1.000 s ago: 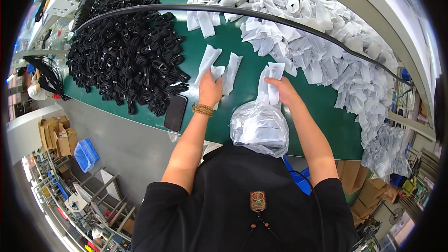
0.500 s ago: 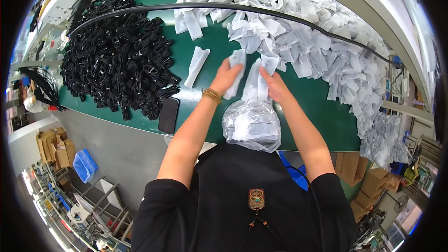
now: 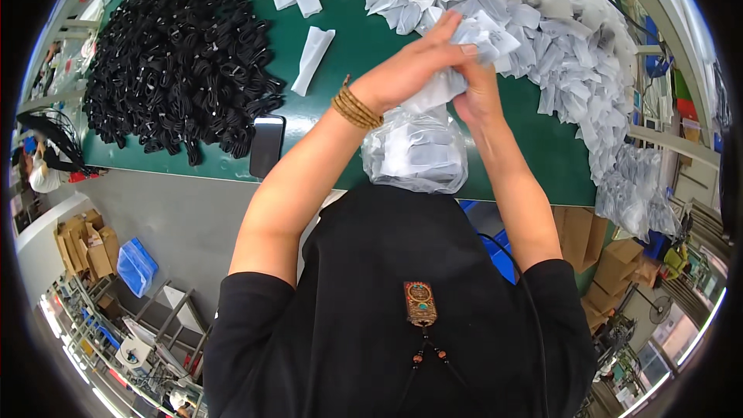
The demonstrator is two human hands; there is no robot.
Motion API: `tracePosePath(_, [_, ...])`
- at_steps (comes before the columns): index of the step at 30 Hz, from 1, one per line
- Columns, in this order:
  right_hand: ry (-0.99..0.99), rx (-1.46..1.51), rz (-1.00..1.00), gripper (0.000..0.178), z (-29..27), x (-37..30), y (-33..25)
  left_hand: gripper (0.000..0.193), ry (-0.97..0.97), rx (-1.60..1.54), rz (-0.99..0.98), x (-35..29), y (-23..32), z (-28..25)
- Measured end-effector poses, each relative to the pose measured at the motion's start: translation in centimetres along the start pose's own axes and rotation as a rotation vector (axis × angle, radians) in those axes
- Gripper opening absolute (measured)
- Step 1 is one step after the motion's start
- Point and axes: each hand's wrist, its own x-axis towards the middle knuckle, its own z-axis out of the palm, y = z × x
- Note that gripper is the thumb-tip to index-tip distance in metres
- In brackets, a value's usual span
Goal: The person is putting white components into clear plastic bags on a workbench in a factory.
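Above the near part of the table my two hands meet around a small bunch of white translucent packets (image 3: 486,37). My left hand (image 3: 418,66) reaches across from the left, its fingers and thumb closed about the bunch. From the other side my right hand (image 3: 480,97) grips the same packets, with its fingers partly hidden behind them. Right below, a clear plastic bag (image 3: 418,156) holding white packets rests at the table edge against my shirt. A single white packet (image 3: 313,60) lies apart, left of my hands.
On the green table (image 3: 329,120), a heap of coiled black cables (image 3: 178,70) fills the left. A large pile of white packets (image 3: 557,39) spreads across the back and right. A dark phone (image 3: 267,147) lies by the front edge.
My hands, earlier apart with white packets in each, have come together on one bunch. The left has moved right and across. The view has shifted, bringing the table higher in the picture.
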Motion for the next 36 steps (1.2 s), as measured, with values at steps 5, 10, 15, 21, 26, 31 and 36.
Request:
tracePosePath(5, [0.154,-0.013,0.028,0.037,0.3,-1.7,1.1,0.072,-0.083,0.925,0.066,-1.5,1.7,0.7])
tracePosePath(10, [0.005,-0.198,-0.157,0.051,1.9,-5.7,0.0,0.086,-0.025,0.441,0.068,-2.6,0.0,2.8])
tracePosePath(15, [0.015,-0.44,-0.404,0.047,-5.2,-5.3,-2.9,0.074,0.43,0.37,0.172,-6.2,-0.9,4.1])
tracePosePath(21, [-0.187,-0.668,-0.401,0.036,-7.9,-12.6,-3.3,0.05,0.648,0.796,-0.197,-15.2,-8.3,4.3])
tracePosePath(26, [-0.512,-1.089,-0.467,0.043,1.3,-10.8,1.1,0.009,0.916,0.973,0.226,-14.4,-10.0,0.0])
tracePosePath(31, [-0.301,-1.223,-0.753,0.056,1.5,-9.8,-0.1,0.02,0.687,0.688,-0.122,-15.4,-7.0,-0.4])
tracePosePath(36, [-0.253,-1.233,-0.917,0.057,0.9,-10.2,-1.8,0.026,0.626,1.089,0.145,-12.1,-9.6,0.2])
